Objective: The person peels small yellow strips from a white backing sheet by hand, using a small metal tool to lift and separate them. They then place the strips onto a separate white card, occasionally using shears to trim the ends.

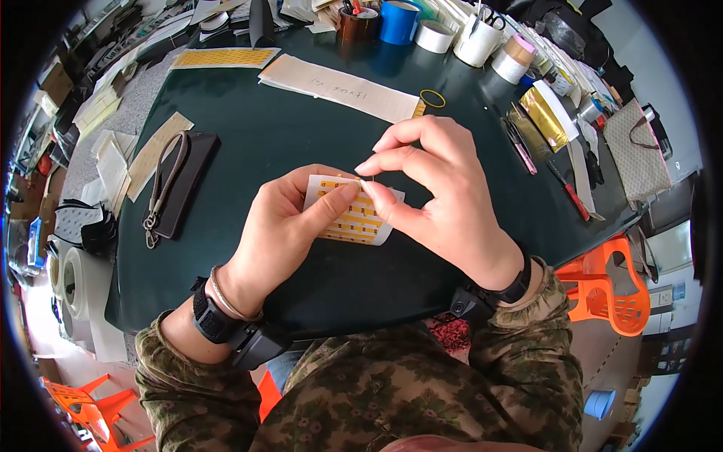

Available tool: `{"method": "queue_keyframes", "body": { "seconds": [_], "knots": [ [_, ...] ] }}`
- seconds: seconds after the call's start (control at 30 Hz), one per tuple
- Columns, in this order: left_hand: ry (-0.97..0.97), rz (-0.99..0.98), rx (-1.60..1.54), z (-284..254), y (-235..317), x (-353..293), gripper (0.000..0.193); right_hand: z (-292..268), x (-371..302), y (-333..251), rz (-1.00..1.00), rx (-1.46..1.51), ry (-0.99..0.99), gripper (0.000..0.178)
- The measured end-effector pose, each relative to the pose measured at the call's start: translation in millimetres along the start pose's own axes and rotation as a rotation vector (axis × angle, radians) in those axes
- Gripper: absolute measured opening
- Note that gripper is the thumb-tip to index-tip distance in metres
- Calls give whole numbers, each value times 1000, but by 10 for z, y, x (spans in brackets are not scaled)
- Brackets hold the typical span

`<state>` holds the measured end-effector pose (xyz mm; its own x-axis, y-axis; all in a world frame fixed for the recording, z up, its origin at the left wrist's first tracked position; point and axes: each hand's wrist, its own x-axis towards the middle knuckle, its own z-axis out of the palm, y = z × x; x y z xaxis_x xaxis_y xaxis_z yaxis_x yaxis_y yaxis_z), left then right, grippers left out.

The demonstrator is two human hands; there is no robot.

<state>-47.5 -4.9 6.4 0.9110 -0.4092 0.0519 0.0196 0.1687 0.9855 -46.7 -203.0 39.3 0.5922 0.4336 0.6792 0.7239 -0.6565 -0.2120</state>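
Observation:
My left hand (282, 215) grips a small white sheet (350, 226) bearing rows of yellow-orange strips with little dark marks. Its thumb presses flat on the sheet's face near the upper edge, with the fingers behind. At that same edge, my right hand (456, 196) brings its thumb and index finger together in a pinch. Whatever lies between those fingertips is too small to name. The other right fingers are bent and raised. Both hands are above the dark green table (226, 279), close to its near edge.
A black phone-like case (192, 188) with a wrist strap lies left. Beyond the hands are a white paper strip (339, 87), a yellow strip sheet (222, 59) and a rubber band (432, 98). Tape rolls (399, 22), tweezers (520, 143) and a red-handled tool (574, 197) line the far and right sides.

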Motion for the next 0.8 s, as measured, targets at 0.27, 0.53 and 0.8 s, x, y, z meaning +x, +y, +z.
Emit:
{"method": "queue_keyframes", "body": {
  "seconds": [0.27, 0.53, 0.8],
  "knots": [
    [15, 47, 232, -1, 5, -8, 18, 15, -24, -2, -81, -79, 4, 19],
    [-51, 2, 92, 5, 15, -12, 16, -19, -4, -7, -116, -104, 14, 17],
    [-62, -11, 20, 28, 5, -8, 20, -4, -16, 68, -122, -74, 67, 18]
  ]
}}
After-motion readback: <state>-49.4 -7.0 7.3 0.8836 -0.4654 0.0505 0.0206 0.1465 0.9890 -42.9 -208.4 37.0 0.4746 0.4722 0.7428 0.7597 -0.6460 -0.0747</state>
